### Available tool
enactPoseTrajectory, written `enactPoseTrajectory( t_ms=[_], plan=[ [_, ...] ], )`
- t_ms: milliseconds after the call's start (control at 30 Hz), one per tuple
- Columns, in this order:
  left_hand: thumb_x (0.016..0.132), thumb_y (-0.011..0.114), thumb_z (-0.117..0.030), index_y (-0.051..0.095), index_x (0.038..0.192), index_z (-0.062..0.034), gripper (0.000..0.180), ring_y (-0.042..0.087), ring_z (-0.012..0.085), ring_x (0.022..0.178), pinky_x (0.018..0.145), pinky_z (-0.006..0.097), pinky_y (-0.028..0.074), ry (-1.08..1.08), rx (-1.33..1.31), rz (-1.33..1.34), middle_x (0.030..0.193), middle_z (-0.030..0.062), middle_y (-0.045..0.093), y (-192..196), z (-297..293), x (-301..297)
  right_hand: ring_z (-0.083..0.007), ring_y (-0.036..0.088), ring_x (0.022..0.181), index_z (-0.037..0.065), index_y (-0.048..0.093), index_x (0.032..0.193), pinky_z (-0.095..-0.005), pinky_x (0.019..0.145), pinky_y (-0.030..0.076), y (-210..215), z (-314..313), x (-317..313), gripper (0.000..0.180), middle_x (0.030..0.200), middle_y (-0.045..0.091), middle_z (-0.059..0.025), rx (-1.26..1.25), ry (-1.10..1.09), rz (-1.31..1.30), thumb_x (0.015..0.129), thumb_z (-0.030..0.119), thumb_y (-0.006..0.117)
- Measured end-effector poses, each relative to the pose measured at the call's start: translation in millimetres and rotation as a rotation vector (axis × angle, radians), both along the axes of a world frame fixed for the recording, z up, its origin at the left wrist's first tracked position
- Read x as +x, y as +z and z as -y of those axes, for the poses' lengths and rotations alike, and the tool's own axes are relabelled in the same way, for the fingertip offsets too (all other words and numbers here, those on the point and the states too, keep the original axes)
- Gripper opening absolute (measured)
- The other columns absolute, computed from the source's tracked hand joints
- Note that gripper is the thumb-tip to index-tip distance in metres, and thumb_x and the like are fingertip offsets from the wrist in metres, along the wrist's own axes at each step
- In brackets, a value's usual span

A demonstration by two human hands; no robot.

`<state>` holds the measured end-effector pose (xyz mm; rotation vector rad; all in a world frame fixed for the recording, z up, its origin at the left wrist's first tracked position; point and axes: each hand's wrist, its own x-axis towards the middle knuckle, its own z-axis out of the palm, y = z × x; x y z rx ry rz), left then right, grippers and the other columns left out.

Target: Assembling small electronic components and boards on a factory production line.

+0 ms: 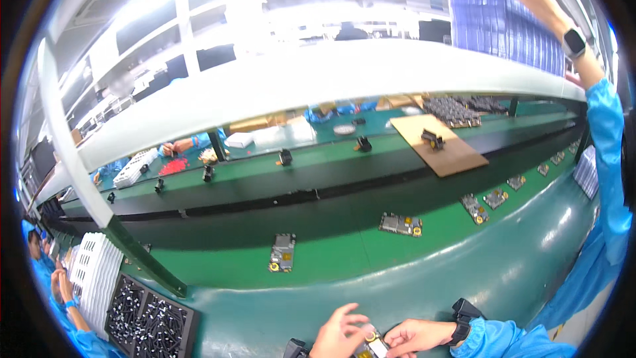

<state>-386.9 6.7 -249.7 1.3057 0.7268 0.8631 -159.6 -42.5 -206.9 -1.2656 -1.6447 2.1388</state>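
The left hand [339,333] reached in from the lower edge with its fingers arched and partly spread, their tips bent down over the circuit board [377,346], though whether they pinched anything could not be told. The right hand [419,335] came across from the right, back upward, the dark watch [460,333] on its level wrist and its fingers curled against the board's right side, gripping or merely resting, impossible to tell. The board lay between both hands, low over the green bench [265,311].
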Motion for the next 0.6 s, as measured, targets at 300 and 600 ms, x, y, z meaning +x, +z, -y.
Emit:
enactPoseTrajectory(
  t_ms=[300, 600],
  plan=[
    [0.102, 0.053, -0.023, 0.048, 0.133, -0.0004, 0.038, 0.064, 0.0167, 0.084, 0.059, 0.028, 0.059, 0.457, 0.066, -0.096, 0.108, 0.0118, 0.062, -20, -60, -47, -0.0195, 0.069, 0.088, -0.005, 0.060, 0.112, -0.0304, 0.082, 0.060, -67, -137, -32, 0.022, 0.103, 0.067, -0.0106, 0.135, -0.980, -0.647, 0.099, 0.013, 0.061],
    [0.099, 0.059, -0.018, 0.060, 0.120, 0.0000, 0.028, 0.065, 0.0151, 0.080, 0.060, 0.028, 0.059, 0.403, 0.206, -0.248, 0.099, 0.0098, 0.067, -26, -65, -55, -0.0180, 0.070, 0.088, -0.008, 0.057, 0.123, -0.0302, 0.080, 0.059, -69, -139, -65, 0.030, 0.104, 0.071, -0.0153, 0.566, -0.553, -0.253, 0.099, 0.010, 0.056]
  ],
)
